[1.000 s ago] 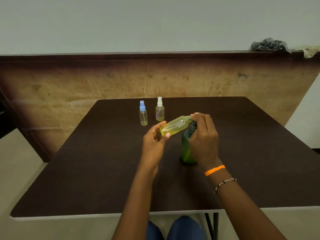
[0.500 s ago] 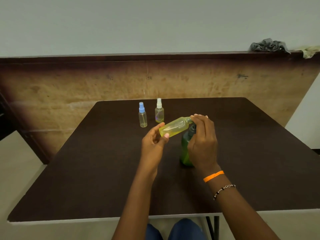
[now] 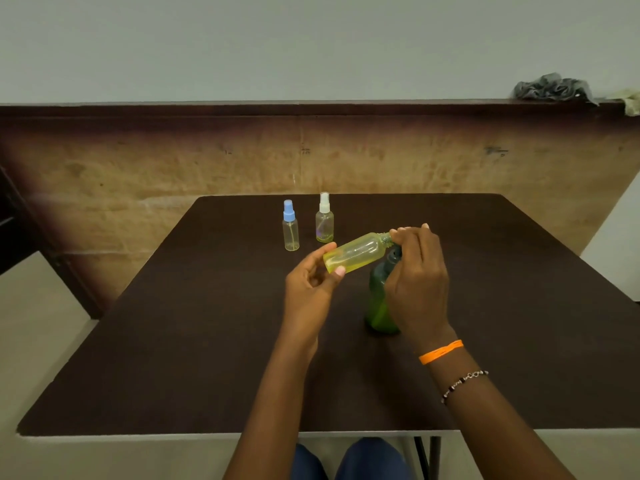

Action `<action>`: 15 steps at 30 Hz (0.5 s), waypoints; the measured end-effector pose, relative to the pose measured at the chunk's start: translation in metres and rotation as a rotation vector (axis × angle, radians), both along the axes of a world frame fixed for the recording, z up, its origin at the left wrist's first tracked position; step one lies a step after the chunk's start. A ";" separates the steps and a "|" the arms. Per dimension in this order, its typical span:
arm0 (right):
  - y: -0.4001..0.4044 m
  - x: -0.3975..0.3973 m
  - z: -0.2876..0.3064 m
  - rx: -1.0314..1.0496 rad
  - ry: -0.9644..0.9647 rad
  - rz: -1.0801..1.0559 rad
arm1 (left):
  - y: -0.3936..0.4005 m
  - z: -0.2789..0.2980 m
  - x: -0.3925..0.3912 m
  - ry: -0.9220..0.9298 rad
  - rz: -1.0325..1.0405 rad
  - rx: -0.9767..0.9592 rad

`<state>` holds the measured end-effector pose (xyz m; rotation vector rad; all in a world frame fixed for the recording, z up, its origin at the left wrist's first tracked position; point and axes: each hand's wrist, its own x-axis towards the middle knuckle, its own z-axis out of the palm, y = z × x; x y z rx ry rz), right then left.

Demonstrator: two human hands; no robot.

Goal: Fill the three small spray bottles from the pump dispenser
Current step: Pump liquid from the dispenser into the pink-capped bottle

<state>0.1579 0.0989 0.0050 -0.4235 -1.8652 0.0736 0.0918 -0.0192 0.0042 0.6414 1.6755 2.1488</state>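
Observation:
My left hand (image 3: 311, 282) pinches the base of an uncapped small bottle (image 3: 356, 252) holding yellowish liquid. The bottle lies nearly on its side, its neck pointing right at the pump head. My right hand (image 3: 415, 271) rests over the top of the green pump dispenser (image 3: 377, 306), fingers curled on the pump head, which is mostly hidden. The dispenser stands on the dark table (image 3: 207, 341). Two capped spray bottles stand further back: one with a blue cap (image 3: 290, 226) and one with a white cap (image 3: 324, 218).
A wood-panelled wall runs behind the table, with its ledge carrying a crumpled grey cloth (image 3: 550, 87) at the right. The table's near edge is just above my knees (image 3: 349, 459). A table leg (image 3: 433, 459) shows below it.
Both hands and the tilted bottle hold nearly the same pose at the pump head. The view has shifted slightly.

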 end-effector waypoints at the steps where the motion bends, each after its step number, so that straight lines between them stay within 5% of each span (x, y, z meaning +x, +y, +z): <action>1: 0.002 -0.001 -0.002 0.017 0.004 -0.007 | 0.000 -0.001 0.000 -0.005 0.003 0.000; 15: -0.004 0.002 0.005 -0.032 -0.019 0.012 | -0.002 0.004 0.001 -0.002 -0.003 0.008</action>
